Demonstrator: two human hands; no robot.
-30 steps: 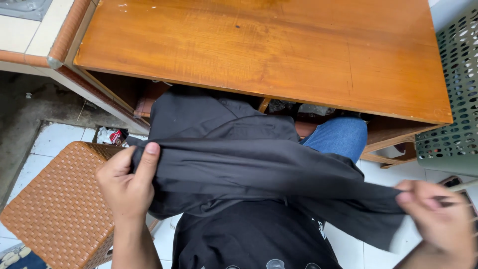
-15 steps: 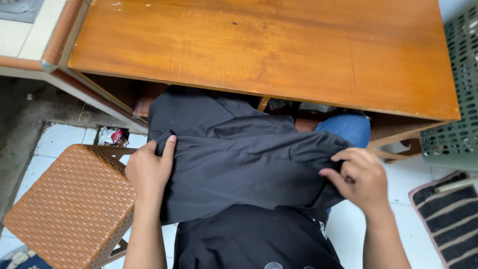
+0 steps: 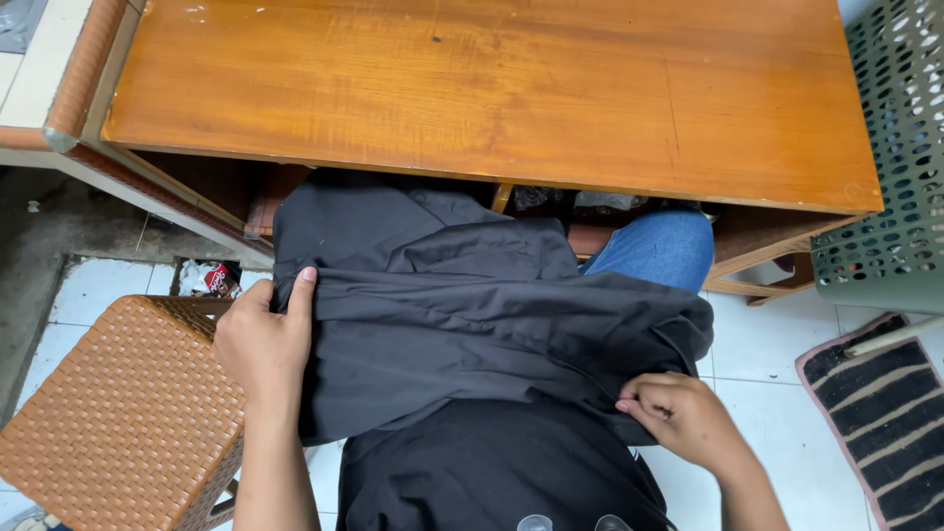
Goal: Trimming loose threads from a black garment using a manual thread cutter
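Note:
A dark grey garment (image 3: 462, 315) lies folded across my lap, below the front edge of a wooden table (image 3: 492, 88). My left hand (image 3: 261, 339) grips the garment's left edge, thumb on top of the fold. My right hand (image 3: 678, 413) pinches the lower right edge of the cloth, fingers curled onto it. A blue-jeaned knee (image 3: 659, 246) shows past the garment's far right side. My black shirt (image 3: 492, 472) fills the bottom of the view.
A brown woven stool (image 3: 118, 403) stands at my left. A green perforated basket (image 3: 895, 167) is at the right, with a striped mat (image 3: 885, 423) on the white tiled floor below it. Small packets (image 3: 211, 278) lie under the table's left side.
The garment's long right part, stretched out a second ago, has been folded in. My right hand came left and then down to the lower right edge. My left hand stayed on the left edge.

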